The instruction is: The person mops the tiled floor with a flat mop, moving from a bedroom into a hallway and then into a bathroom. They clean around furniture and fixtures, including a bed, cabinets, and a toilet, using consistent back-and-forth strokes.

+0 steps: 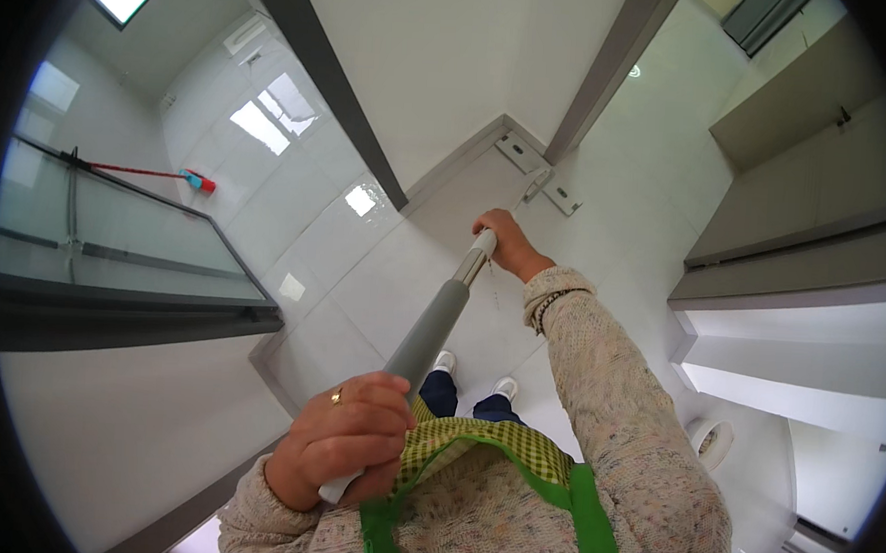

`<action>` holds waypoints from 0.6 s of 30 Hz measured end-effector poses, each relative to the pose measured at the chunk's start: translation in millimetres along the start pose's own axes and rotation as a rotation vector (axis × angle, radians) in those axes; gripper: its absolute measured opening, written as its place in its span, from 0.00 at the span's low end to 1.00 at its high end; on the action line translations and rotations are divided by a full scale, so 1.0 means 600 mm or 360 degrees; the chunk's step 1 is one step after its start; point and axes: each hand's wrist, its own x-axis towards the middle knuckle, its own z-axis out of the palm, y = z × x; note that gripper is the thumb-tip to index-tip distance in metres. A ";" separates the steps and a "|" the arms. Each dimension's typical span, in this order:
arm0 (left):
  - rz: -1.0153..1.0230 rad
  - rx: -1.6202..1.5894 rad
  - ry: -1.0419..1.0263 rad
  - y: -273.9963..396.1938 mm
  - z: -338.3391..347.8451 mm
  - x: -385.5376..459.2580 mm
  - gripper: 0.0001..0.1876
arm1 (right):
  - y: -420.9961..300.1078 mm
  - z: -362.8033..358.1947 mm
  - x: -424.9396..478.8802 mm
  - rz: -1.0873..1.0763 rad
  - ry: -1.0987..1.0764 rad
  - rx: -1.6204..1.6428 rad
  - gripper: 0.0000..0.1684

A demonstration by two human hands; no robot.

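My left hand (348,437) is closed around the grey upper grip of a mop pole (431,328), close to its top end. Further down, my right hand (511,242) wraps the pole's white lower section, past a shiny metal stretch. The pole slants away from me to a flat mop head (523,154), whose plate lies on the pale tiled floor (383,273) near a wall corner. A hinged bracket (538,182) joins pole and head at the middle. The underside of the mop head is hidden.
A dark door frame (325,82) borders a tiled room at left, where the floor shines. A glazed door (144,238) stands there, with a red-handled broom (196,181) beyond it. Another door post (611,71) rises beside the mop head. Grey-brown panels (800,197) are at right.
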 end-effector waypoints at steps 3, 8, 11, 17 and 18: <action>0.0033 0.0069 0.0054 -0.026 -0.018 -0.006 0.09 | 0.007 0.009 0.026 -0.0016 0.0007 -0.0046 0.08; -0.0144 0.0085 0.0312 -0.010 0.005 -0.035 0.08 | 0.018 0.023 0.018 -0.0024 -0.0177 -0.0086 0.08; -0.0246 0.0140 0.0311 0.020 0.016 -0.044 0.08 | 0.000 0.024 0.002 -0.0130 -0.0193 -0.0017 0.08; 0.0030 0.0387 0.0660 0.086 -0.017 -0.021 0.08 | -0.079 0.068 0.003 -0.0258 -0.0142 0.0135 0.09; 0.0115 0.0349 0.0586 0.094 -0.042 -0.016 0.08 | -0.100 0.069 0.007 -0.0242 -0.0121 0.0145 0.09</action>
